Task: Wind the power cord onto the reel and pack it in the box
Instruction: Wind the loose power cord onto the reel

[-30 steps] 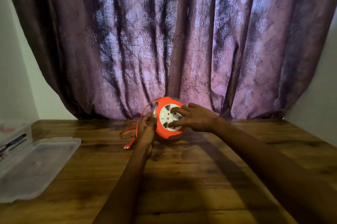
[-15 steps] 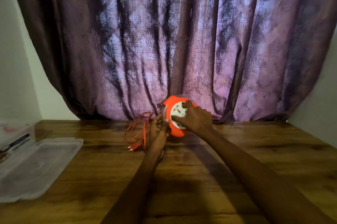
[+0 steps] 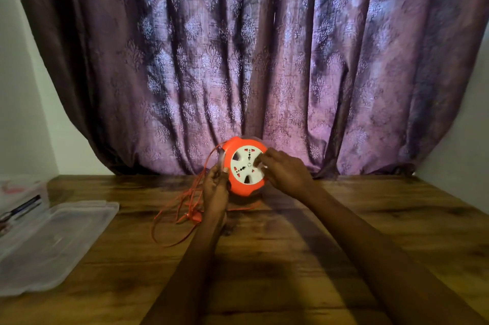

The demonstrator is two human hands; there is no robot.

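An orange reel (image 3: 244, 165) with a white socket face stands on edge at the back of the wooden table (image 3: 277, 258), facing me. My left hand (image 3: 215, 187) grips its left rim, where the cord leaves it. My right hand (image 3: 284, 172) has its fingers on the right side of the white face. The orange power cord (image 3: 174, 214) lies in loose loops on the table to the left of the reel, its plug end (image 3: 195, 217) beside my left wrist.
A clear plastic lid (image 3: 55, 242) lies at the table's left edge. Beside it stands a clear plastic box (image 3: 18, 200) holding dark items. A purple curtain (image 3: 251, 59) hangs right behind the reel. White walls close both sides.
The white face has turned under my right hand. The loose cord loops have spread out toward me on the table. My left hand has stayed on the reel's left rim.
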